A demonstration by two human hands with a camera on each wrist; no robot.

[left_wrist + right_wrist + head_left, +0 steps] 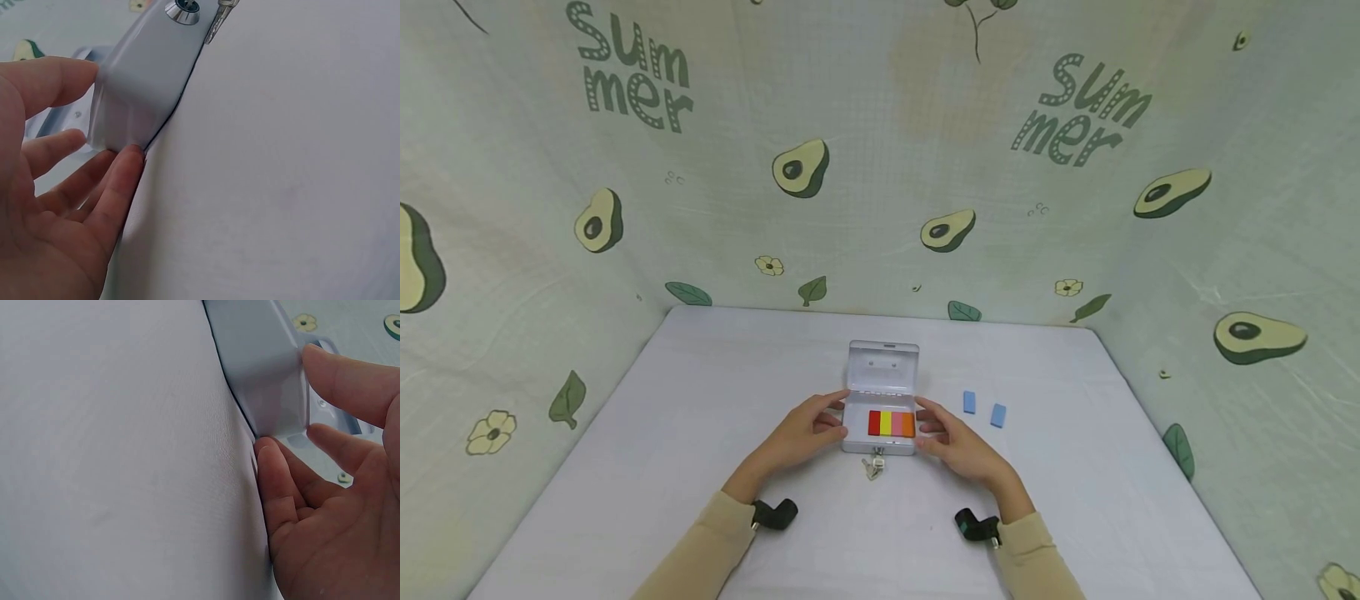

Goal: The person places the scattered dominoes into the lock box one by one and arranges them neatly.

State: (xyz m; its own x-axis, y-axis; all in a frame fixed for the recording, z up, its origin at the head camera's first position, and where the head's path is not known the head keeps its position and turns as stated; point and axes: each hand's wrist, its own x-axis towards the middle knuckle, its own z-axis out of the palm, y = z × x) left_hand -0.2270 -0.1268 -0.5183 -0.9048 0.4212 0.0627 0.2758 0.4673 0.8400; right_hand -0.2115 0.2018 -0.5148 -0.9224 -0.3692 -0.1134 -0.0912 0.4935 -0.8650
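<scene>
A small pale cash box (857,446) stands with its lid (883,379) raised at the back. Inside lie several coloured blocks (891,423): red, yellow, pink and orange, side by side. My left hand (801,433) is at the box's left side, thumb near the front rim and fingertips touching the side wall in the left wrist view. On the opposite side, my right hand (958,446) touches the box with thumb and fingertips in the same way. Keys (872,468) hang from the lock (183,9) at the front.
Two blue blocks (969,402) lie apart on the white table (820,550), to the right of the box. Behind the table and along both sides hangs a cloth (865,108) printed with avocados and leaves.
</scene>
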